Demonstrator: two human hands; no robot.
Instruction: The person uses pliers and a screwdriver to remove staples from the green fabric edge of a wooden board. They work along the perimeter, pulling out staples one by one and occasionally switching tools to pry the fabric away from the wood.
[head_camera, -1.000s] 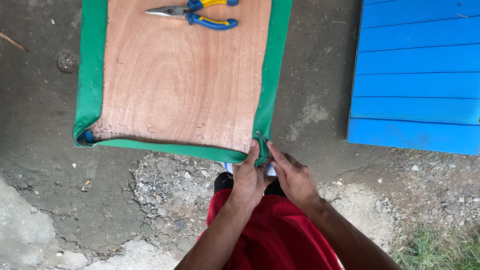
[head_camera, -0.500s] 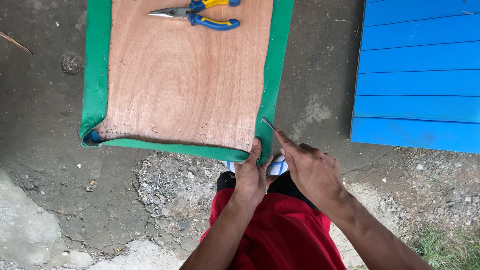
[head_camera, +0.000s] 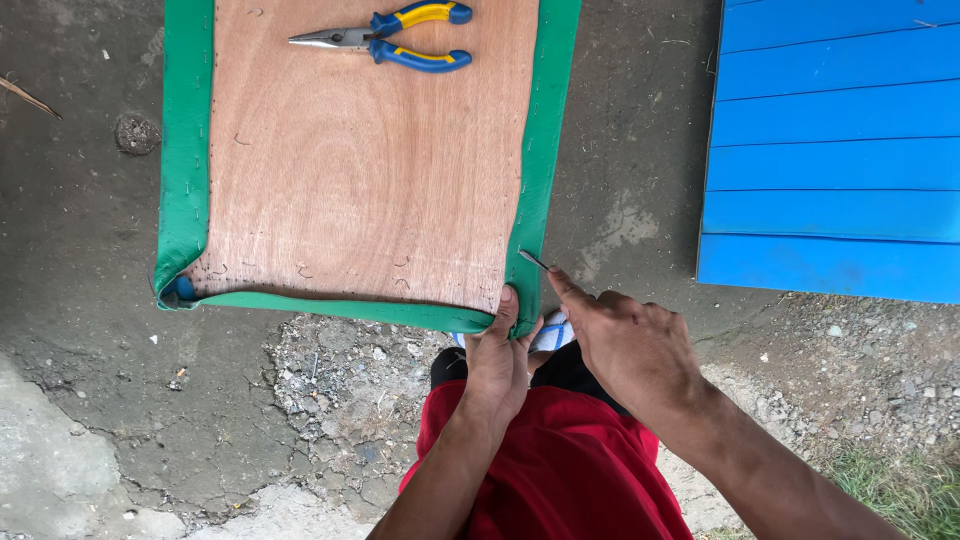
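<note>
Head view: left hand (head_camera: 497, 362) gripping green cover (head_camera: 537, 170) corner, right hand (head_camera: 628, 338) pinching perhaps a staple (head_camera: 533, 260), pliers (head_camera: 392, 32) well apart.

Person, seen from above. Left hand (head_camera: 497, 360): bare, no glove, ring or watch; forearm bare with no sleeve in view. Right hand (head_camera: 628, 343): bare, likewise unadorned; forearm bare to the frame edge. Red shorts (head_camera: 560, 470): plain cloth, lightly creased, over the lap. Dark garment edge at the knees. Footwear (head_camera: 552, 332): white with blue, partly hidden between the hands.
</note>
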